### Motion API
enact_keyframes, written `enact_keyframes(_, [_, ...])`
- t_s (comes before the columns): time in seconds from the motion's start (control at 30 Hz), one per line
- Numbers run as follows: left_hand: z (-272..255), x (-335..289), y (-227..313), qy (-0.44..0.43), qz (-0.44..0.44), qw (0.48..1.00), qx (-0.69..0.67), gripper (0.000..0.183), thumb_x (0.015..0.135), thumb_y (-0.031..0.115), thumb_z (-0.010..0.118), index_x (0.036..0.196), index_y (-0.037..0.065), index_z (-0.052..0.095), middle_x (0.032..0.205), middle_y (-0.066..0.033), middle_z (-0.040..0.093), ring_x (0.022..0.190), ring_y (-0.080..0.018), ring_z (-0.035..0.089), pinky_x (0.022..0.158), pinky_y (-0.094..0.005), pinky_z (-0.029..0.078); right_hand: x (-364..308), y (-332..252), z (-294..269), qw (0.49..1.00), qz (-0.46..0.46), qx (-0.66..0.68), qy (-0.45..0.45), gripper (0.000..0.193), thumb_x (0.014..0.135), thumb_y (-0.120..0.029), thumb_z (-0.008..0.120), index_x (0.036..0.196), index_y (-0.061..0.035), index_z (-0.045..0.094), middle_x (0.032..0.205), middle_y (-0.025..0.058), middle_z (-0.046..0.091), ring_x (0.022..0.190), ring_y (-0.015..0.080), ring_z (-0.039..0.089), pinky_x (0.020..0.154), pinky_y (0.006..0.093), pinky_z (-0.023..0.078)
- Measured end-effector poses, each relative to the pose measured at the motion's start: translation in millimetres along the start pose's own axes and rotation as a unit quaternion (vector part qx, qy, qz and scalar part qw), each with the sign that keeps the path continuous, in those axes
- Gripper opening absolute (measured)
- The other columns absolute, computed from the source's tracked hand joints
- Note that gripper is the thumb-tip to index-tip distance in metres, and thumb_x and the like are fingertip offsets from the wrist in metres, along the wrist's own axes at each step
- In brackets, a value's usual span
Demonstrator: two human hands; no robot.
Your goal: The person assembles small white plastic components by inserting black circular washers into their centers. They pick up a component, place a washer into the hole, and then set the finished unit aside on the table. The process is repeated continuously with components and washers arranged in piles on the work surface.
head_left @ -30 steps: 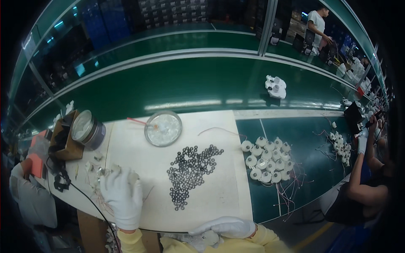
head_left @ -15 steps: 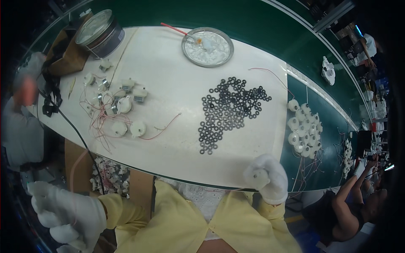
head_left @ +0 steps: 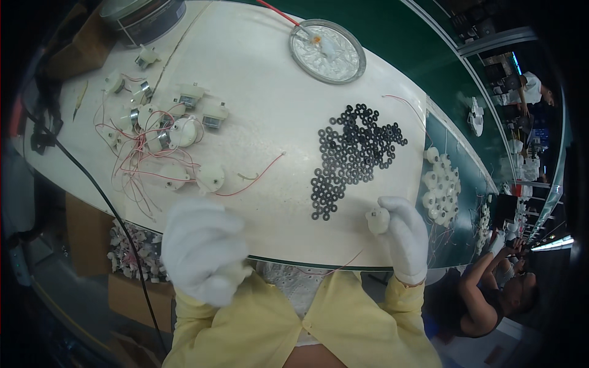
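My right hand [head_left: 406,236], in a white glove, pinches a small cream round motor [head_left: 376,220] over the table's right front part. A thin red wire [head_left: 346,262] lies by the table edge below that hand. My left hand [head_left: 202,248], also gloved and blurred by motion, is above the front edge at left centre, its fingers curled. A pale lump [head_left: 236,273] shows under its fingers, too smeared to name. Beyond it lie several cream and metal geared motors [head_left: 183,132] with tangled pink wires. Black rubber rings [head_left: 353,150] are spread in a patch beyond my right hand.
A round metal dish [head_left: 328,52] of whitish paste with a red-handled tool [head_left: 279,12] stands at the back. Cream motors [head_left: 442,190] cluster on the green surface at right. A black cable [head_left: 92,178] crosses at left, above a box of parts [head_left: 135,251]. Another person [head_left: 485,294] sits at right.
My left hand has swung from the far left, beside the parts box, to the table's front edge. My right hand has lifted slightly, keeping the motor. The view has shifted.
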State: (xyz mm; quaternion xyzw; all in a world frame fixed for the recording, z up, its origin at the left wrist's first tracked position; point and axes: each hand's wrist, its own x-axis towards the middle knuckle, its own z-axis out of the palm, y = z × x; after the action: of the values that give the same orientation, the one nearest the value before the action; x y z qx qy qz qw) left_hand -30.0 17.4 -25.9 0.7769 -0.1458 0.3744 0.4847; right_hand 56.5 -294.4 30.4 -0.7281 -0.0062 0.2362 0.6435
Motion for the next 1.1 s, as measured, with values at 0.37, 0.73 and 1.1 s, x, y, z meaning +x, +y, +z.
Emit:
enact_keyframes(0.37, [1,4,-5,-0.067,-0.026,0.989,0.127,0.024,0.076,0.034,0.067,0.075,0.011,0.061,0.069,-0.0046,0.056,0.066,-0.0255,0.057,0.07,-0.0415,0.049,42,0,13,0.802,-0.272,-0.525,-0.084,0.043,0.075,-0.015,0.084,0.115,-0.0121,0.068,0.086,0.0004,0.067,0.073,0.0209,0.063,0.068,0.0358,0.046])
enact_keyframes(0.73, [-1,2,-3,-0.101,-0.046,0.987,0.113,0.025,0.084,0.034,0.06,0.077,0.01,0.063,0.074,-0.0066,0.059,0.074,-0.0273,0.059,0.078,-0.0454,0.05,35,-46,24,0.62,-0.315,-0.706,-0.131,0.037,0.079,-0.02,0.075,0.115,-0.0211,0.067,0.09,-0.0014,0.058,0.08,0.0199,0.058,0.073,0.037,0.044])
enact_keyframes(1.1, [-2,3,-3,-0.111,-0.043,0.985,0.125,0.024,0.083,0.033,0.06,0.078,0.01,0.063,0.075,-0.0078,0.06,0.074,-0.0288,0.059,0.075,-0.0457,0.049,30,-53,23,0.549,-0.308,-0.759,-0.168,0.04,0.077,-0.015,0.064,0.117,-0.0196,0.065,0.086,-0.0017,0.053,0.078,0.0187,0.055,0.075,0.0358,0.043])
